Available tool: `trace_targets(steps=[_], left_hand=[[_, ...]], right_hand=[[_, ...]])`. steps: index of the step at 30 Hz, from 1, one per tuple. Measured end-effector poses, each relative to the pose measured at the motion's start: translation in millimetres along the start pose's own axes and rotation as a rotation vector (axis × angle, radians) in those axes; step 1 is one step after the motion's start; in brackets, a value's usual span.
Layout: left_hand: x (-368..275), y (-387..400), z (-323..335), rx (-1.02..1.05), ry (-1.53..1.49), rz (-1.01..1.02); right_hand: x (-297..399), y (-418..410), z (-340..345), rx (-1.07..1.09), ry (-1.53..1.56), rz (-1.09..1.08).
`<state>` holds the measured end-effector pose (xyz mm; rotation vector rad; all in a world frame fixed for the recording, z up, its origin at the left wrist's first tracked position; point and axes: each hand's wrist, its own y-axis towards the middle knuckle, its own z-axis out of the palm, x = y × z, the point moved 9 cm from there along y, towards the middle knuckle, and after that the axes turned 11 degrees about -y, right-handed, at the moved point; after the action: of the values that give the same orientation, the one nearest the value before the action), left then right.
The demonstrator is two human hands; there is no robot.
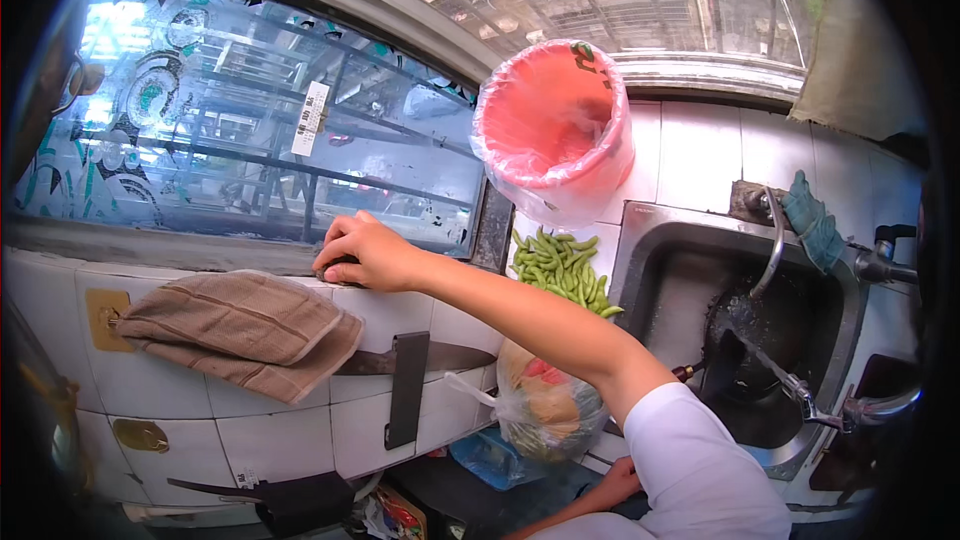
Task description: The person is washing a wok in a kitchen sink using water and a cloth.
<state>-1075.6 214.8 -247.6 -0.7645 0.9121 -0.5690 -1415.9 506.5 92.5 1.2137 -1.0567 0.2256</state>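
My right hand [369, 253] reaches across to the left, its fingers curled over a small dark wad [335, 267], perhaps a scouring pad, on the window ledge. Just below it, a brown checked cloth [240, 322] hangs from a wall hook. Low in the view is my left hand [619, 481], partly hidden by the white sleeve; what it holds cannot be seen. Green soybean pods [559, 266] lie on the white tiles beyond my right forearm. Behind them stands a red bucket [555, 120] lined with a clear plastic bag.
A steel sink [637, 240] on the right has running water and a dark pan inside. A teal rubber glove [814, 221] lies by the tap. A knife [457, 358] sits in a wall rack, beside a filled plastic bag [551, 412]. The window frame [172, 244] borders the ledge.
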Motion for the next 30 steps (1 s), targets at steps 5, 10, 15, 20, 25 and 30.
trace_targets(steps=[5, 10, 15, 20, 25, 30], left_hand=[[-52.7, -13.1, 20.5, -0.012, 0.118, 0.150], [-76.1, -18.7, 36.6, -0.019, 0.072, 0.156], [-84.9, -17.6, 42.6, -0.015, 0.141, 0.230], [-91.3, -12.2, 66.7, 0.042, 0.157, 0.322], [-98.9, -14.8, 83.3, 0.028, 0.153, 0.445], [-117.6, -38.5, 103.3, -0.123, 0.361, 0.663]], right_hand=[[-6.1, -54.0, -34.5, -0.290, -0.082, -0.020], [-51.2, -206.0, -94.8, -0.355, -0.042, 0.510], [-35.2, -440.5, -186.5, -0.767, 0.257, 1.098], [1.4, -536.7, -236.3, -1.052, 0.559, 1.025], [10.9, -513.0, -242.4, -0.867, 0.078, 1.138], [-6.1, -480.3, -223.7, -0.295, -1.177, 1.220]])
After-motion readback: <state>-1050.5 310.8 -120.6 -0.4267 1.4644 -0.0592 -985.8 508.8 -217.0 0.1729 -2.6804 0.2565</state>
